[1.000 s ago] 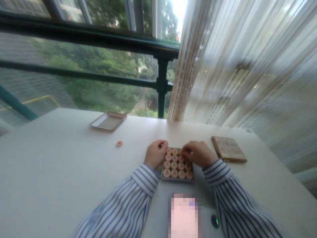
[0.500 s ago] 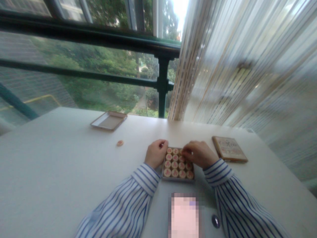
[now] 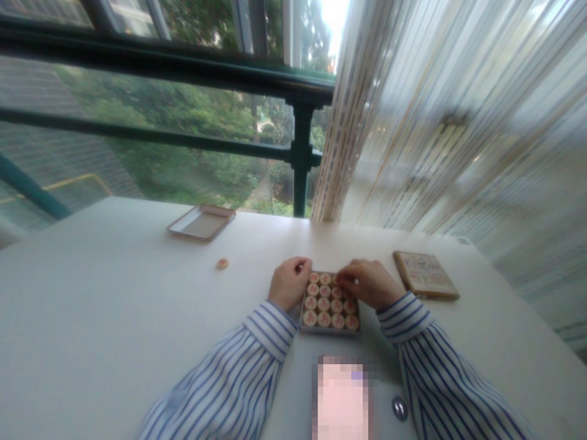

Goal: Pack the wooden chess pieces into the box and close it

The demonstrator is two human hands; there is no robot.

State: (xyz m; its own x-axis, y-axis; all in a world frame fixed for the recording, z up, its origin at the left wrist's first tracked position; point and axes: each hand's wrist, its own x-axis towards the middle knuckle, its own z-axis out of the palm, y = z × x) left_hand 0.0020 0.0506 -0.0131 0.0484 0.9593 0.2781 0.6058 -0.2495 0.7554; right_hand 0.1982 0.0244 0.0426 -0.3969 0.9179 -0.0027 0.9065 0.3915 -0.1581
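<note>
A shallow box (image 3: 328, 331) stands in front of me, filled with rows of round Chinese chess pieces (image 3: 324, 304) bearing red characters. My left hand (image 3: 288, 283) is closed at the box's far left corner, its curled fingers against the side wall. Over the far right corner, my right hand (image 3: 369, 284) has thumb and fingers pinched on a Chinese chess piece in the far row, mostly hidden by the fingertips. That hand also covers the pieces at the right end of the far rows. A single loose chess piece (image 3: 222, 264) lies on the table left of my hands.
On the white table (image 3: 137, 293), an open shallow lid or tray (image 3: 204, 223) lies at the far left. A flat box with a printed cover (image 3: 426, 275) lies to the right. Near me are a blurred-out phone-like object (image 3: 342, 397) and a small dark shiny oval (image 3: 400, 408). Beyond are a window railing and string curtain.
Almost nothing differs. Both hands keep their places at the box, and only the view shifts very slightly.
</note>
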